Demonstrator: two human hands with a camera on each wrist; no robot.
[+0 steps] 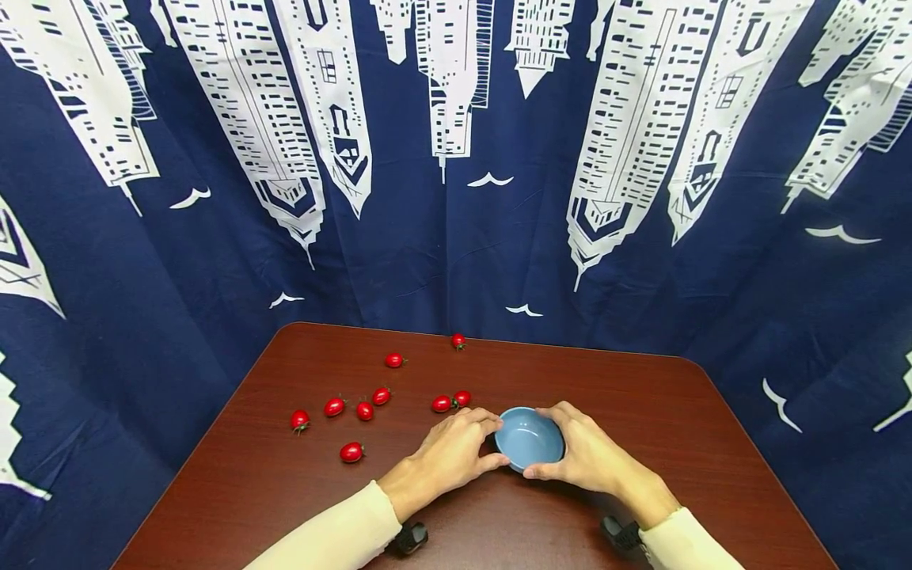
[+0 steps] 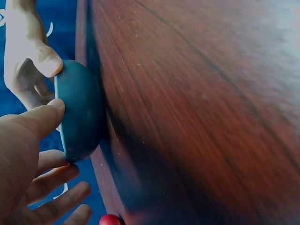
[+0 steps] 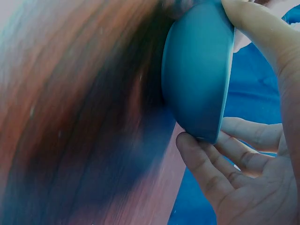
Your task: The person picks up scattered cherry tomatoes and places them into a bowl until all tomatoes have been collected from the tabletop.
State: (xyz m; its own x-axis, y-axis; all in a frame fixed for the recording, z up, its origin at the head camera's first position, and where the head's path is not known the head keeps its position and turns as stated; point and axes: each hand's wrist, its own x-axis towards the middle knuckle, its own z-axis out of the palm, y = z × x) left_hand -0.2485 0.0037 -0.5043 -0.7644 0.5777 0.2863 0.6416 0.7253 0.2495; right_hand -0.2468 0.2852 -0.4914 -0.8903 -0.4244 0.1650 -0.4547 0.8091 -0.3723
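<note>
A small blue bowl (image 1: pixel 530 440) is held upright between two hands, right of the middle of the table. My left hand (image 1: pixel 454 448) grips its left side, with the thumb on the near rim and a finger farther round. On the opposite side my right hand (image 1: pixel 588 450) holds the rim between thumb and fingers. The outer wall of the bowl (image 2: pixel 82 110) shows in the left wrist view, close over the wood. In the right wrist view, fingertips (image 3: pixel 187 140) press the lower rim. Nearest my left hand lie two small red tomatoes (image 1: pixel 442 404).
Several more small tomatoes (image 1: pixel 351 452) with green stems lie scattered over the left part of the brown table (image 1: pixel 641 396). One tomato (image 1: pixel 458 341) sits near the back edge. A dark blue curtain (image 1: pixel 399 261) with white buildings hangs behind and around the table.
</note>
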